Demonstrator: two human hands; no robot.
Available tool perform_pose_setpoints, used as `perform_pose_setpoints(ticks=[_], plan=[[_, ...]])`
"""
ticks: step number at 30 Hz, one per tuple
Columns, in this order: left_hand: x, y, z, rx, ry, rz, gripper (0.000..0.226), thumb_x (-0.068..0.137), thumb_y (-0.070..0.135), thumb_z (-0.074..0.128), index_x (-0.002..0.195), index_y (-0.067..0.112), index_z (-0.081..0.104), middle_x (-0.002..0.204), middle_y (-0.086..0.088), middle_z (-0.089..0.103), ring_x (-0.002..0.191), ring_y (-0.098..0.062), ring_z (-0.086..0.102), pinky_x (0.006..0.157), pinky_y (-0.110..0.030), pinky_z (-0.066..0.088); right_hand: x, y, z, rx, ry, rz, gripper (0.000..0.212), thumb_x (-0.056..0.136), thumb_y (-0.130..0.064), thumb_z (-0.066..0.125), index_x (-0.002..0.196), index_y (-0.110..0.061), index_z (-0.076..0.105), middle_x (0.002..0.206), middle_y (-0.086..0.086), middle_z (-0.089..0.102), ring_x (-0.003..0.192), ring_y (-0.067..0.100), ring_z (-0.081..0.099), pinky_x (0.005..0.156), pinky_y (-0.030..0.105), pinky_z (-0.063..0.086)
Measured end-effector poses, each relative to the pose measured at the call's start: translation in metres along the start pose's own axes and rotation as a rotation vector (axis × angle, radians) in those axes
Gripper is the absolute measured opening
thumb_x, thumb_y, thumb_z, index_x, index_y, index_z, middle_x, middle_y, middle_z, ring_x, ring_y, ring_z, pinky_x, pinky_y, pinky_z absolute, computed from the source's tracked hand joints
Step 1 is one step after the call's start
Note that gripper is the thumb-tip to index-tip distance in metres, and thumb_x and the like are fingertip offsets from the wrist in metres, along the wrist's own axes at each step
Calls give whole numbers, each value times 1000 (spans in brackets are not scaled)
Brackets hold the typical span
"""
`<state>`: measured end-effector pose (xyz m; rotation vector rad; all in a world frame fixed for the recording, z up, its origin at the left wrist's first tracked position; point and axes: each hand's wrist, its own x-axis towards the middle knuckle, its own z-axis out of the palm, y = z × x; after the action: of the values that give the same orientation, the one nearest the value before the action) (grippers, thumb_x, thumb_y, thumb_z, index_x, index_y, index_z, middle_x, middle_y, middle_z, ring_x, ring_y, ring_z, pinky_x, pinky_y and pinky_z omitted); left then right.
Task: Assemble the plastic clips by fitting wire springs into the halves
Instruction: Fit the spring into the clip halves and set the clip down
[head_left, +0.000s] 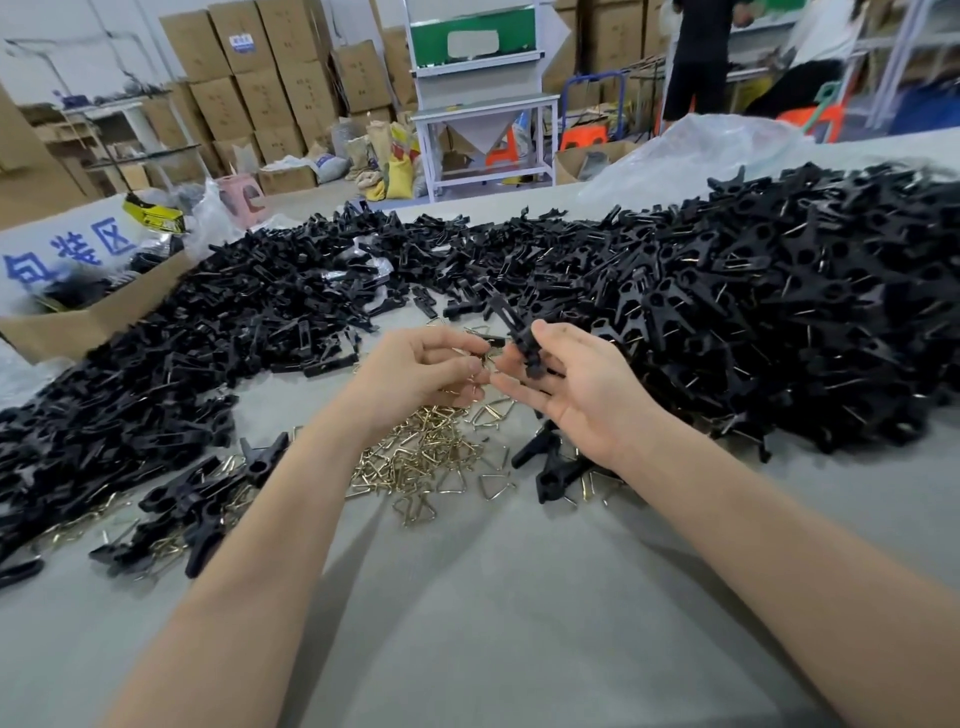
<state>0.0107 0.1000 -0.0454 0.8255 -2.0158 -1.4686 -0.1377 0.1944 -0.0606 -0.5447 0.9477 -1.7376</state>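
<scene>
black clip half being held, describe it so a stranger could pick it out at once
On the grey table, in the gap between the black plastic heaps and above the scattered brass wire springs, find the right hand. The clip half is the slotted black strip it pinches. Unlike the pieces lying in piles, it sticks up clear of the table.

Bright, even overhead indoor light. Soft shadows on grey table (493, 649). Small glints on wire springs (415, 462). Clear bag (691, 150) slightly washed out. Wide-angle bowing at edges. Background blurred, worst top right; centre fairly sharp.
</scene>
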Motion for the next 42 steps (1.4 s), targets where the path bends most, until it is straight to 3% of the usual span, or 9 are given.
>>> perform_pose_setpoints(ticks=[11,15,19,24,26,29,33,37,42], plan=[[1,-3,4,124,14,71,18,83,-9,66,79,9,67,85,-7,70,77,-19,73,69,-24,58,0,-1,-2,-134,48,-8,18,98,-13,50,84,-5,58,90,15,64,94,38,66,82,46,57],[2,0,-1,77,50,72,31,79,-5,72,95,20,62,76,-1,71,74,-20,71,70,-33,60,-1,-1,0,-131,36,-46,20,98,-12,50,81,-5,57,89,16,62,84,34,69,78,41,59],[0,2,-2,128,77,79,44,77,0,76,108,27,60,86,-6,72,75,-16,66,76,-28,55,-2,-3,1,-162,38,-73,19,99,-14,49,83,-7,58,88,15,63,78,28,69,75,39,60],[-1,5,0,266,88,107,41,78,13,77,108,37,64,83,7,74,81,-4,64,82,-26,45,-3,-2,1,-238,5,-97,20,99,-16,48,87,-7,60,80,9,66,69,18,65,70,33,60],[-1,5,1,289,93,133,33,82,15,73,104,38,64,83,10,73,78,-3,60,76,-23,43,-5,-2,2,-216,-24,-77,21,100,-16,46,88,-6,60,79,9,66,66,17,65,65,29,58],[-1,5,2,218,139,143,21,90,12,62,102,30,64,79,5,71,72,-10,58,71,-23,43,-6,-1,1,-238,-73,-64,22,100,-16,45,88,-5,59,80,11,66,62,16,62,59,25,53],[1,5,7,-41,152,61,19,97,0,47,94,10,64,76,-5,61,71,-14,63,82,-33,56,-7,-2,0,-330,-131,-109,23,100,-14,45,83,-8,60,82,10,71,62,14,59,57,22,48],[1,9,15,-335,129,-112,27,97,-5,33,92,5,58,68,-5,47,50,-12,50,56,-25,53,-8,-6,0,-366,-183,-103,27,100,-13,45,78,-10,61,78,10,72,58,12,58,55,21,47],[0,9,18,-293,137,-244,26,92,-1,32,93,-2,58,79,-14,57,40,-8,28,36,-17,29,-8,-7,-2,-517,-240,-139,25,99,-13,47,77,-8,60,83,16,71,58,12,56,53,20,45]])
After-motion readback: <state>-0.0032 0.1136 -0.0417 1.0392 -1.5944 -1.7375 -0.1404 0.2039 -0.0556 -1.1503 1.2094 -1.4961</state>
